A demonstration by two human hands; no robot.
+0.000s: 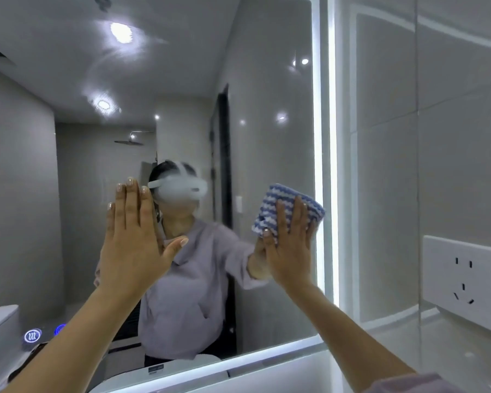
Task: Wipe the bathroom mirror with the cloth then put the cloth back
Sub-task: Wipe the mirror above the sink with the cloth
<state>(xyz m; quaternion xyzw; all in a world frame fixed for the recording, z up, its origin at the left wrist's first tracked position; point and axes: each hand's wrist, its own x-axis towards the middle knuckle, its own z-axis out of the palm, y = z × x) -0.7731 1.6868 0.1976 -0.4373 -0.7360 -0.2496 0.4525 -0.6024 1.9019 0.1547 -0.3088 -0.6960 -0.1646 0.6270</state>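
Both bare forearms reach up and forward to the large rectangular wall mirror with a glowing white edge (267,109). The left hand (136,236) is raised flat at the middle of the glass, its fingers straight, together and pointing up, the thumb splayed. The right hand (291,245), fingers straight and slightly spread, presses a blue-and-white striped cloth (278,202) against the glass by the mirror's right edge.

Right hand (291,245) presses striped cloth (287,207) flat on mirror (267,80) near lit right edge; left hand (136,236) flat on glass.
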